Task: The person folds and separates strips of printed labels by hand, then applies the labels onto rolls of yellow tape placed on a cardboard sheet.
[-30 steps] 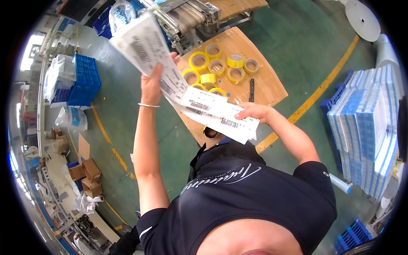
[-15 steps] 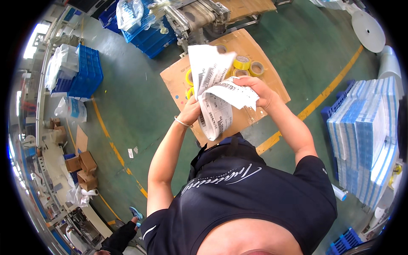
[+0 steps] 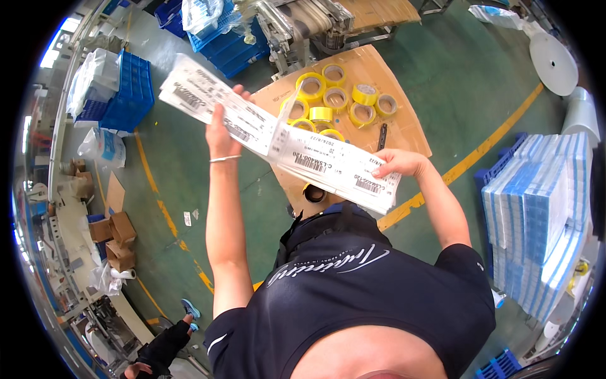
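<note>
A long stack of white printed label sheets (image 3: 309, 153) is stretched slantwise between my two hands, above a cardboard-topped surface (image 3: 404, 114). My left hand (image 3: 222, 132) grips its upper left half, thumb on top and fingers around the far edge. Near the lower right end, my right hand (image 3: 402, 163) pinches the stack with the thumb on the printed face. A clear band or strip seems to cross the stack near its middle. Beyond it, several rolls of yellow tape (image 3: 336, 98) lie on the cardboard. A black slim tool, perhaps a cutter (image 3: 382, 136), is beside my right hand.
A dark tape roll (image 3: 314, 193) sits at the cardboard's near edge. A conveyor machine (image 3: 303, 28) and blue crates (image 3: 237, 50) stand at the far side. Blue-white wrapped packs (image 3: 533, 202) are piled at the right. Another person's leg (image 3: 167, 341) shows at the lower left.
The label sheets were bent and folded between my hands; now they are drawn out straight and flat. My left hand has moved left and up, my right hand slightly lower, uncovering more tape rolls.
</note>
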Demonstrator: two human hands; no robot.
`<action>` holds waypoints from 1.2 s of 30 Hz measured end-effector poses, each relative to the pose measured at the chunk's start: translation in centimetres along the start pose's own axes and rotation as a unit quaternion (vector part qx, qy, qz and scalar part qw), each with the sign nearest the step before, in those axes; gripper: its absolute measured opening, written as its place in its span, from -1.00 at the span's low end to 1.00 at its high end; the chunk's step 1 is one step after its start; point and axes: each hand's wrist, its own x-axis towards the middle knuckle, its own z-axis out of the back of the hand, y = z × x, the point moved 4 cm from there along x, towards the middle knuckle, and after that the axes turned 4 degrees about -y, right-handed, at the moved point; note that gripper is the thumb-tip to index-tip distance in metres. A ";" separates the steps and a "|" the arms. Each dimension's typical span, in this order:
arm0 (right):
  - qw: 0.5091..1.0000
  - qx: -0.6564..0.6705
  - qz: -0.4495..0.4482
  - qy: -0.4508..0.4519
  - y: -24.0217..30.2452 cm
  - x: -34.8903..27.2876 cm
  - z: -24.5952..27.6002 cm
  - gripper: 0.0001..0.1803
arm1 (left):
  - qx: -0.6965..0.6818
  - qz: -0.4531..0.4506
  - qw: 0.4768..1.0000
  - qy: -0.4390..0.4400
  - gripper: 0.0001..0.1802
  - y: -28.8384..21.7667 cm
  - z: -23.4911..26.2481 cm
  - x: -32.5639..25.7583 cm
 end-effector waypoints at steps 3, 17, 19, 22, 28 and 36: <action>0.996 -0.081 -0.004 -0.034 -2.5 2.2 1.0 -0.55 | -0.023 -0.003 1.000 0.014 -0.47 -0.4 -0.6 0.9; 0.947 0.009 -0.037 -0.320 -21.3 5.1 8.7 -0.63 | 0.022 0.154 0.987 0.046 -0.50 21.6 -2.6 7.2; 0.929 0.008 -0.042 -0.368 -24.2 6.2 10.3 -0.61 | 0.040 0.181 0.983 -0.004 -0.53 26.4 -2.2 8.5; 0.888 -0.016 -0.064 -0.455 -26.7 6.4 13.6 -0.55 | 0.032 0.240 0.969 -0.045 -0.58 32.3 -3.0 10.0; 0.818 -0.257 -0.116 -0.502 -20.9 7.8 18.7 -0.62 | 0.128 0.204 0.968 0.065 -0.62 33.3 -1.1 11.1; 0.608 -0.599 0.197 -0.482 -3.4 17.2 29.4 -0.43 | 0.266 0.232 0.924 0.145 -0.65 34.7 -1.0 8.4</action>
